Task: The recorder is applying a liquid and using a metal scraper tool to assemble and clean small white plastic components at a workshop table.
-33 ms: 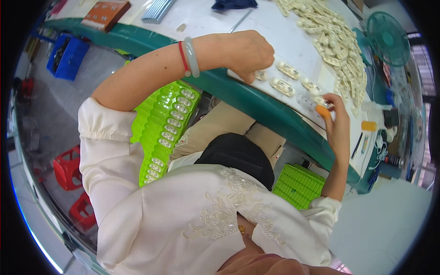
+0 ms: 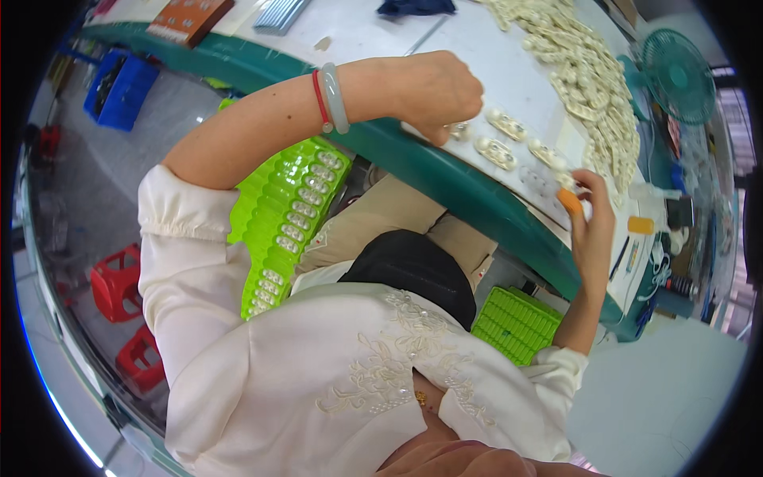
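Note:
Several small oval cream plastic pieces (image 2: pixel 495 153) sit in rows on a pale board (image 2: pixel 520 195) at the table's near edge. At the board's left end is my left hand (image 2: pixel 445 89), fingers curled downward. Its fingertips are mostly hidden, right beside a cream piece (image 2: pixel 460 131). My right hand (image 2: pixel 593 208) is at the board's right end, fingers bent together around a small cream piece (image 2: pixel 565 182) that is partly covered. An orange cover (image 2: pixel 569 201) appears to sit on one of its digits. Clear round spots (image 2: pixel 539 181) show on the board beside this hand.
A heap of cream pieces (image 2: pixel 592 87) covers the table's far right, near a green fan (image 2: pixel 675 75). A bright green ridged tray (image 2: pixel 266 187) at left carries a row of finished-looking pieces. Another green tray (image 2: pixel 518 324) is at lower right. Red stools (image 2: pixel 118 282) stand on the floor.
The whole view has shifted slightly. My right hand has moved a little to the right and nearer me; my left hand keeps its place over the board's left end.

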Demonstrator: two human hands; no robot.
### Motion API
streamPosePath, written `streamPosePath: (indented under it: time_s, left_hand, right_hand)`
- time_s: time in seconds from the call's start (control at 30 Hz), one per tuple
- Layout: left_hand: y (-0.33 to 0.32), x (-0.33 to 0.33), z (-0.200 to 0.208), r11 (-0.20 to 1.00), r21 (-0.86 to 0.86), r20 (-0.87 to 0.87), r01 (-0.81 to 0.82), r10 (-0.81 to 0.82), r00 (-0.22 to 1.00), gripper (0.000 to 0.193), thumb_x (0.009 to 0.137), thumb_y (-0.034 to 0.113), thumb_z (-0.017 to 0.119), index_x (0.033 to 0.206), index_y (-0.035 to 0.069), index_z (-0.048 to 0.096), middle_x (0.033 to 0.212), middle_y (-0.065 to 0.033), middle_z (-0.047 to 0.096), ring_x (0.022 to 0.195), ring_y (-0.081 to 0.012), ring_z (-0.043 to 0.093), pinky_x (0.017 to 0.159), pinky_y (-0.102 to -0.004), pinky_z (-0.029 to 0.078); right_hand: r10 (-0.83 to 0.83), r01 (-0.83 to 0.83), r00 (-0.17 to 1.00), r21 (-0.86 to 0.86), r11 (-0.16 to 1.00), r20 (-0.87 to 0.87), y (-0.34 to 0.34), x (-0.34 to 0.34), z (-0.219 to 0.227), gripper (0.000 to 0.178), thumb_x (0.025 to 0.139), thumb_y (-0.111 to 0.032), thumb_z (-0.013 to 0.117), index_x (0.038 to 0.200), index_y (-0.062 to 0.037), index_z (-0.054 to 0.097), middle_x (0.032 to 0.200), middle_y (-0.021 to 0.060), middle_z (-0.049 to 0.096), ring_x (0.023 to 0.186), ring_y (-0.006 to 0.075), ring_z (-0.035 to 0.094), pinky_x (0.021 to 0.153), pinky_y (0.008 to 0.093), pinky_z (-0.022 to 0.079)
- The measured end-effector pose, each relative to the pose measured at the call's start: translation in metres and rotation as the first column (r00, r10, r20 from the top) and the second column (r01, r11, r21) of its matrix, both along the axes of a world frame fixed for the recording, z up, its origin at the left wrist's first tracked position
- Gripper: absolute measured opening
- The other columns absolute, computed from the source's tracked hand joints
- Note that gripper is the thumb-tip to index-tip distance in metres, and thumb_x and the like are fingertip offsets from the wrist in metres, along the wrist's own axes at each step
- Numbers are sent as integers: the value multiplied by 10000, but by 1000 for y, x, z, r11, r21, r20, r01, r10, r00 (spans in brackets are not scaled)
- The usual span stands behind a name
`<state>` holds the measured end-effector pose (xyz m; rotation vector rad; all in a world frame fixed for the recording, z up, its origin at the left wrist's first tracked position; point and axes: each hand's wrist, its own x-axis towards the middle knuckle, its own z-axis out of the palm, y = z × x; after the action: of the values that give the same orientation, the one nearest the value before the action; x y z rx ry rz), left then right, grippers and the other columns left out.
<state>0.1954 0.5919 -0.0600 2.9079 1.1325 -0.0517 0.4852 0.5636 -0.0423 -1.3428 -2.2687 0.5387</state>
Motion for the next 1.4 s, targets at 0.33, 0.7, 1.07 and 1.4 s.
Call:
streamPosePath:
  time_s: [0.33,0.7,1.07,1.4]
  left_hand:
    - [-223,-113,-56,545,-250,672,-800,693,262,265,726,212,691,934,53,649,733,-81,640,616,-136,617,576,-244,485]
    - [-416,-10,-222,-392,-581,229,-713,762,-605,280,657,235,692,762,-21,648,706,-193,625,641,-316,629,596,-384,500]
    - [-392,-1,-263,-442,-505,327,-741,696,-639,553,677,175,680,1121,-30,422,660,-224,587,638,-383,597,575,-444,478]
    - [-359,-16,-241,-451,-386,147,-805,831,-536,751,739,350,691,1260,-66,345,610,-195,579,546,-349,578,479,-413,453]
  right_hand:
    - [669,-658,731,-397,640,-134,-75,-161,-94,357,726,-71,684,1040,-8,527,951,163,592,835,303,587,704,360,476]
    - [972,-835,216,-498,235,95,-198,-303,-253,431,721,-172,687,953,84,431,748,281,601,740,403,618,633,459,504]
    - [865,-706,502,-579,407,-5,-139,-287,-230,387,764,-349,674,843,0,527,657,152,601,585,301,596,559,378,470]
    - [369,-421,900,-680,600,-232,-80,-130,-103,132,789,-68,641,888,-6,580,699,23,581,649,62,536,578,199,426]
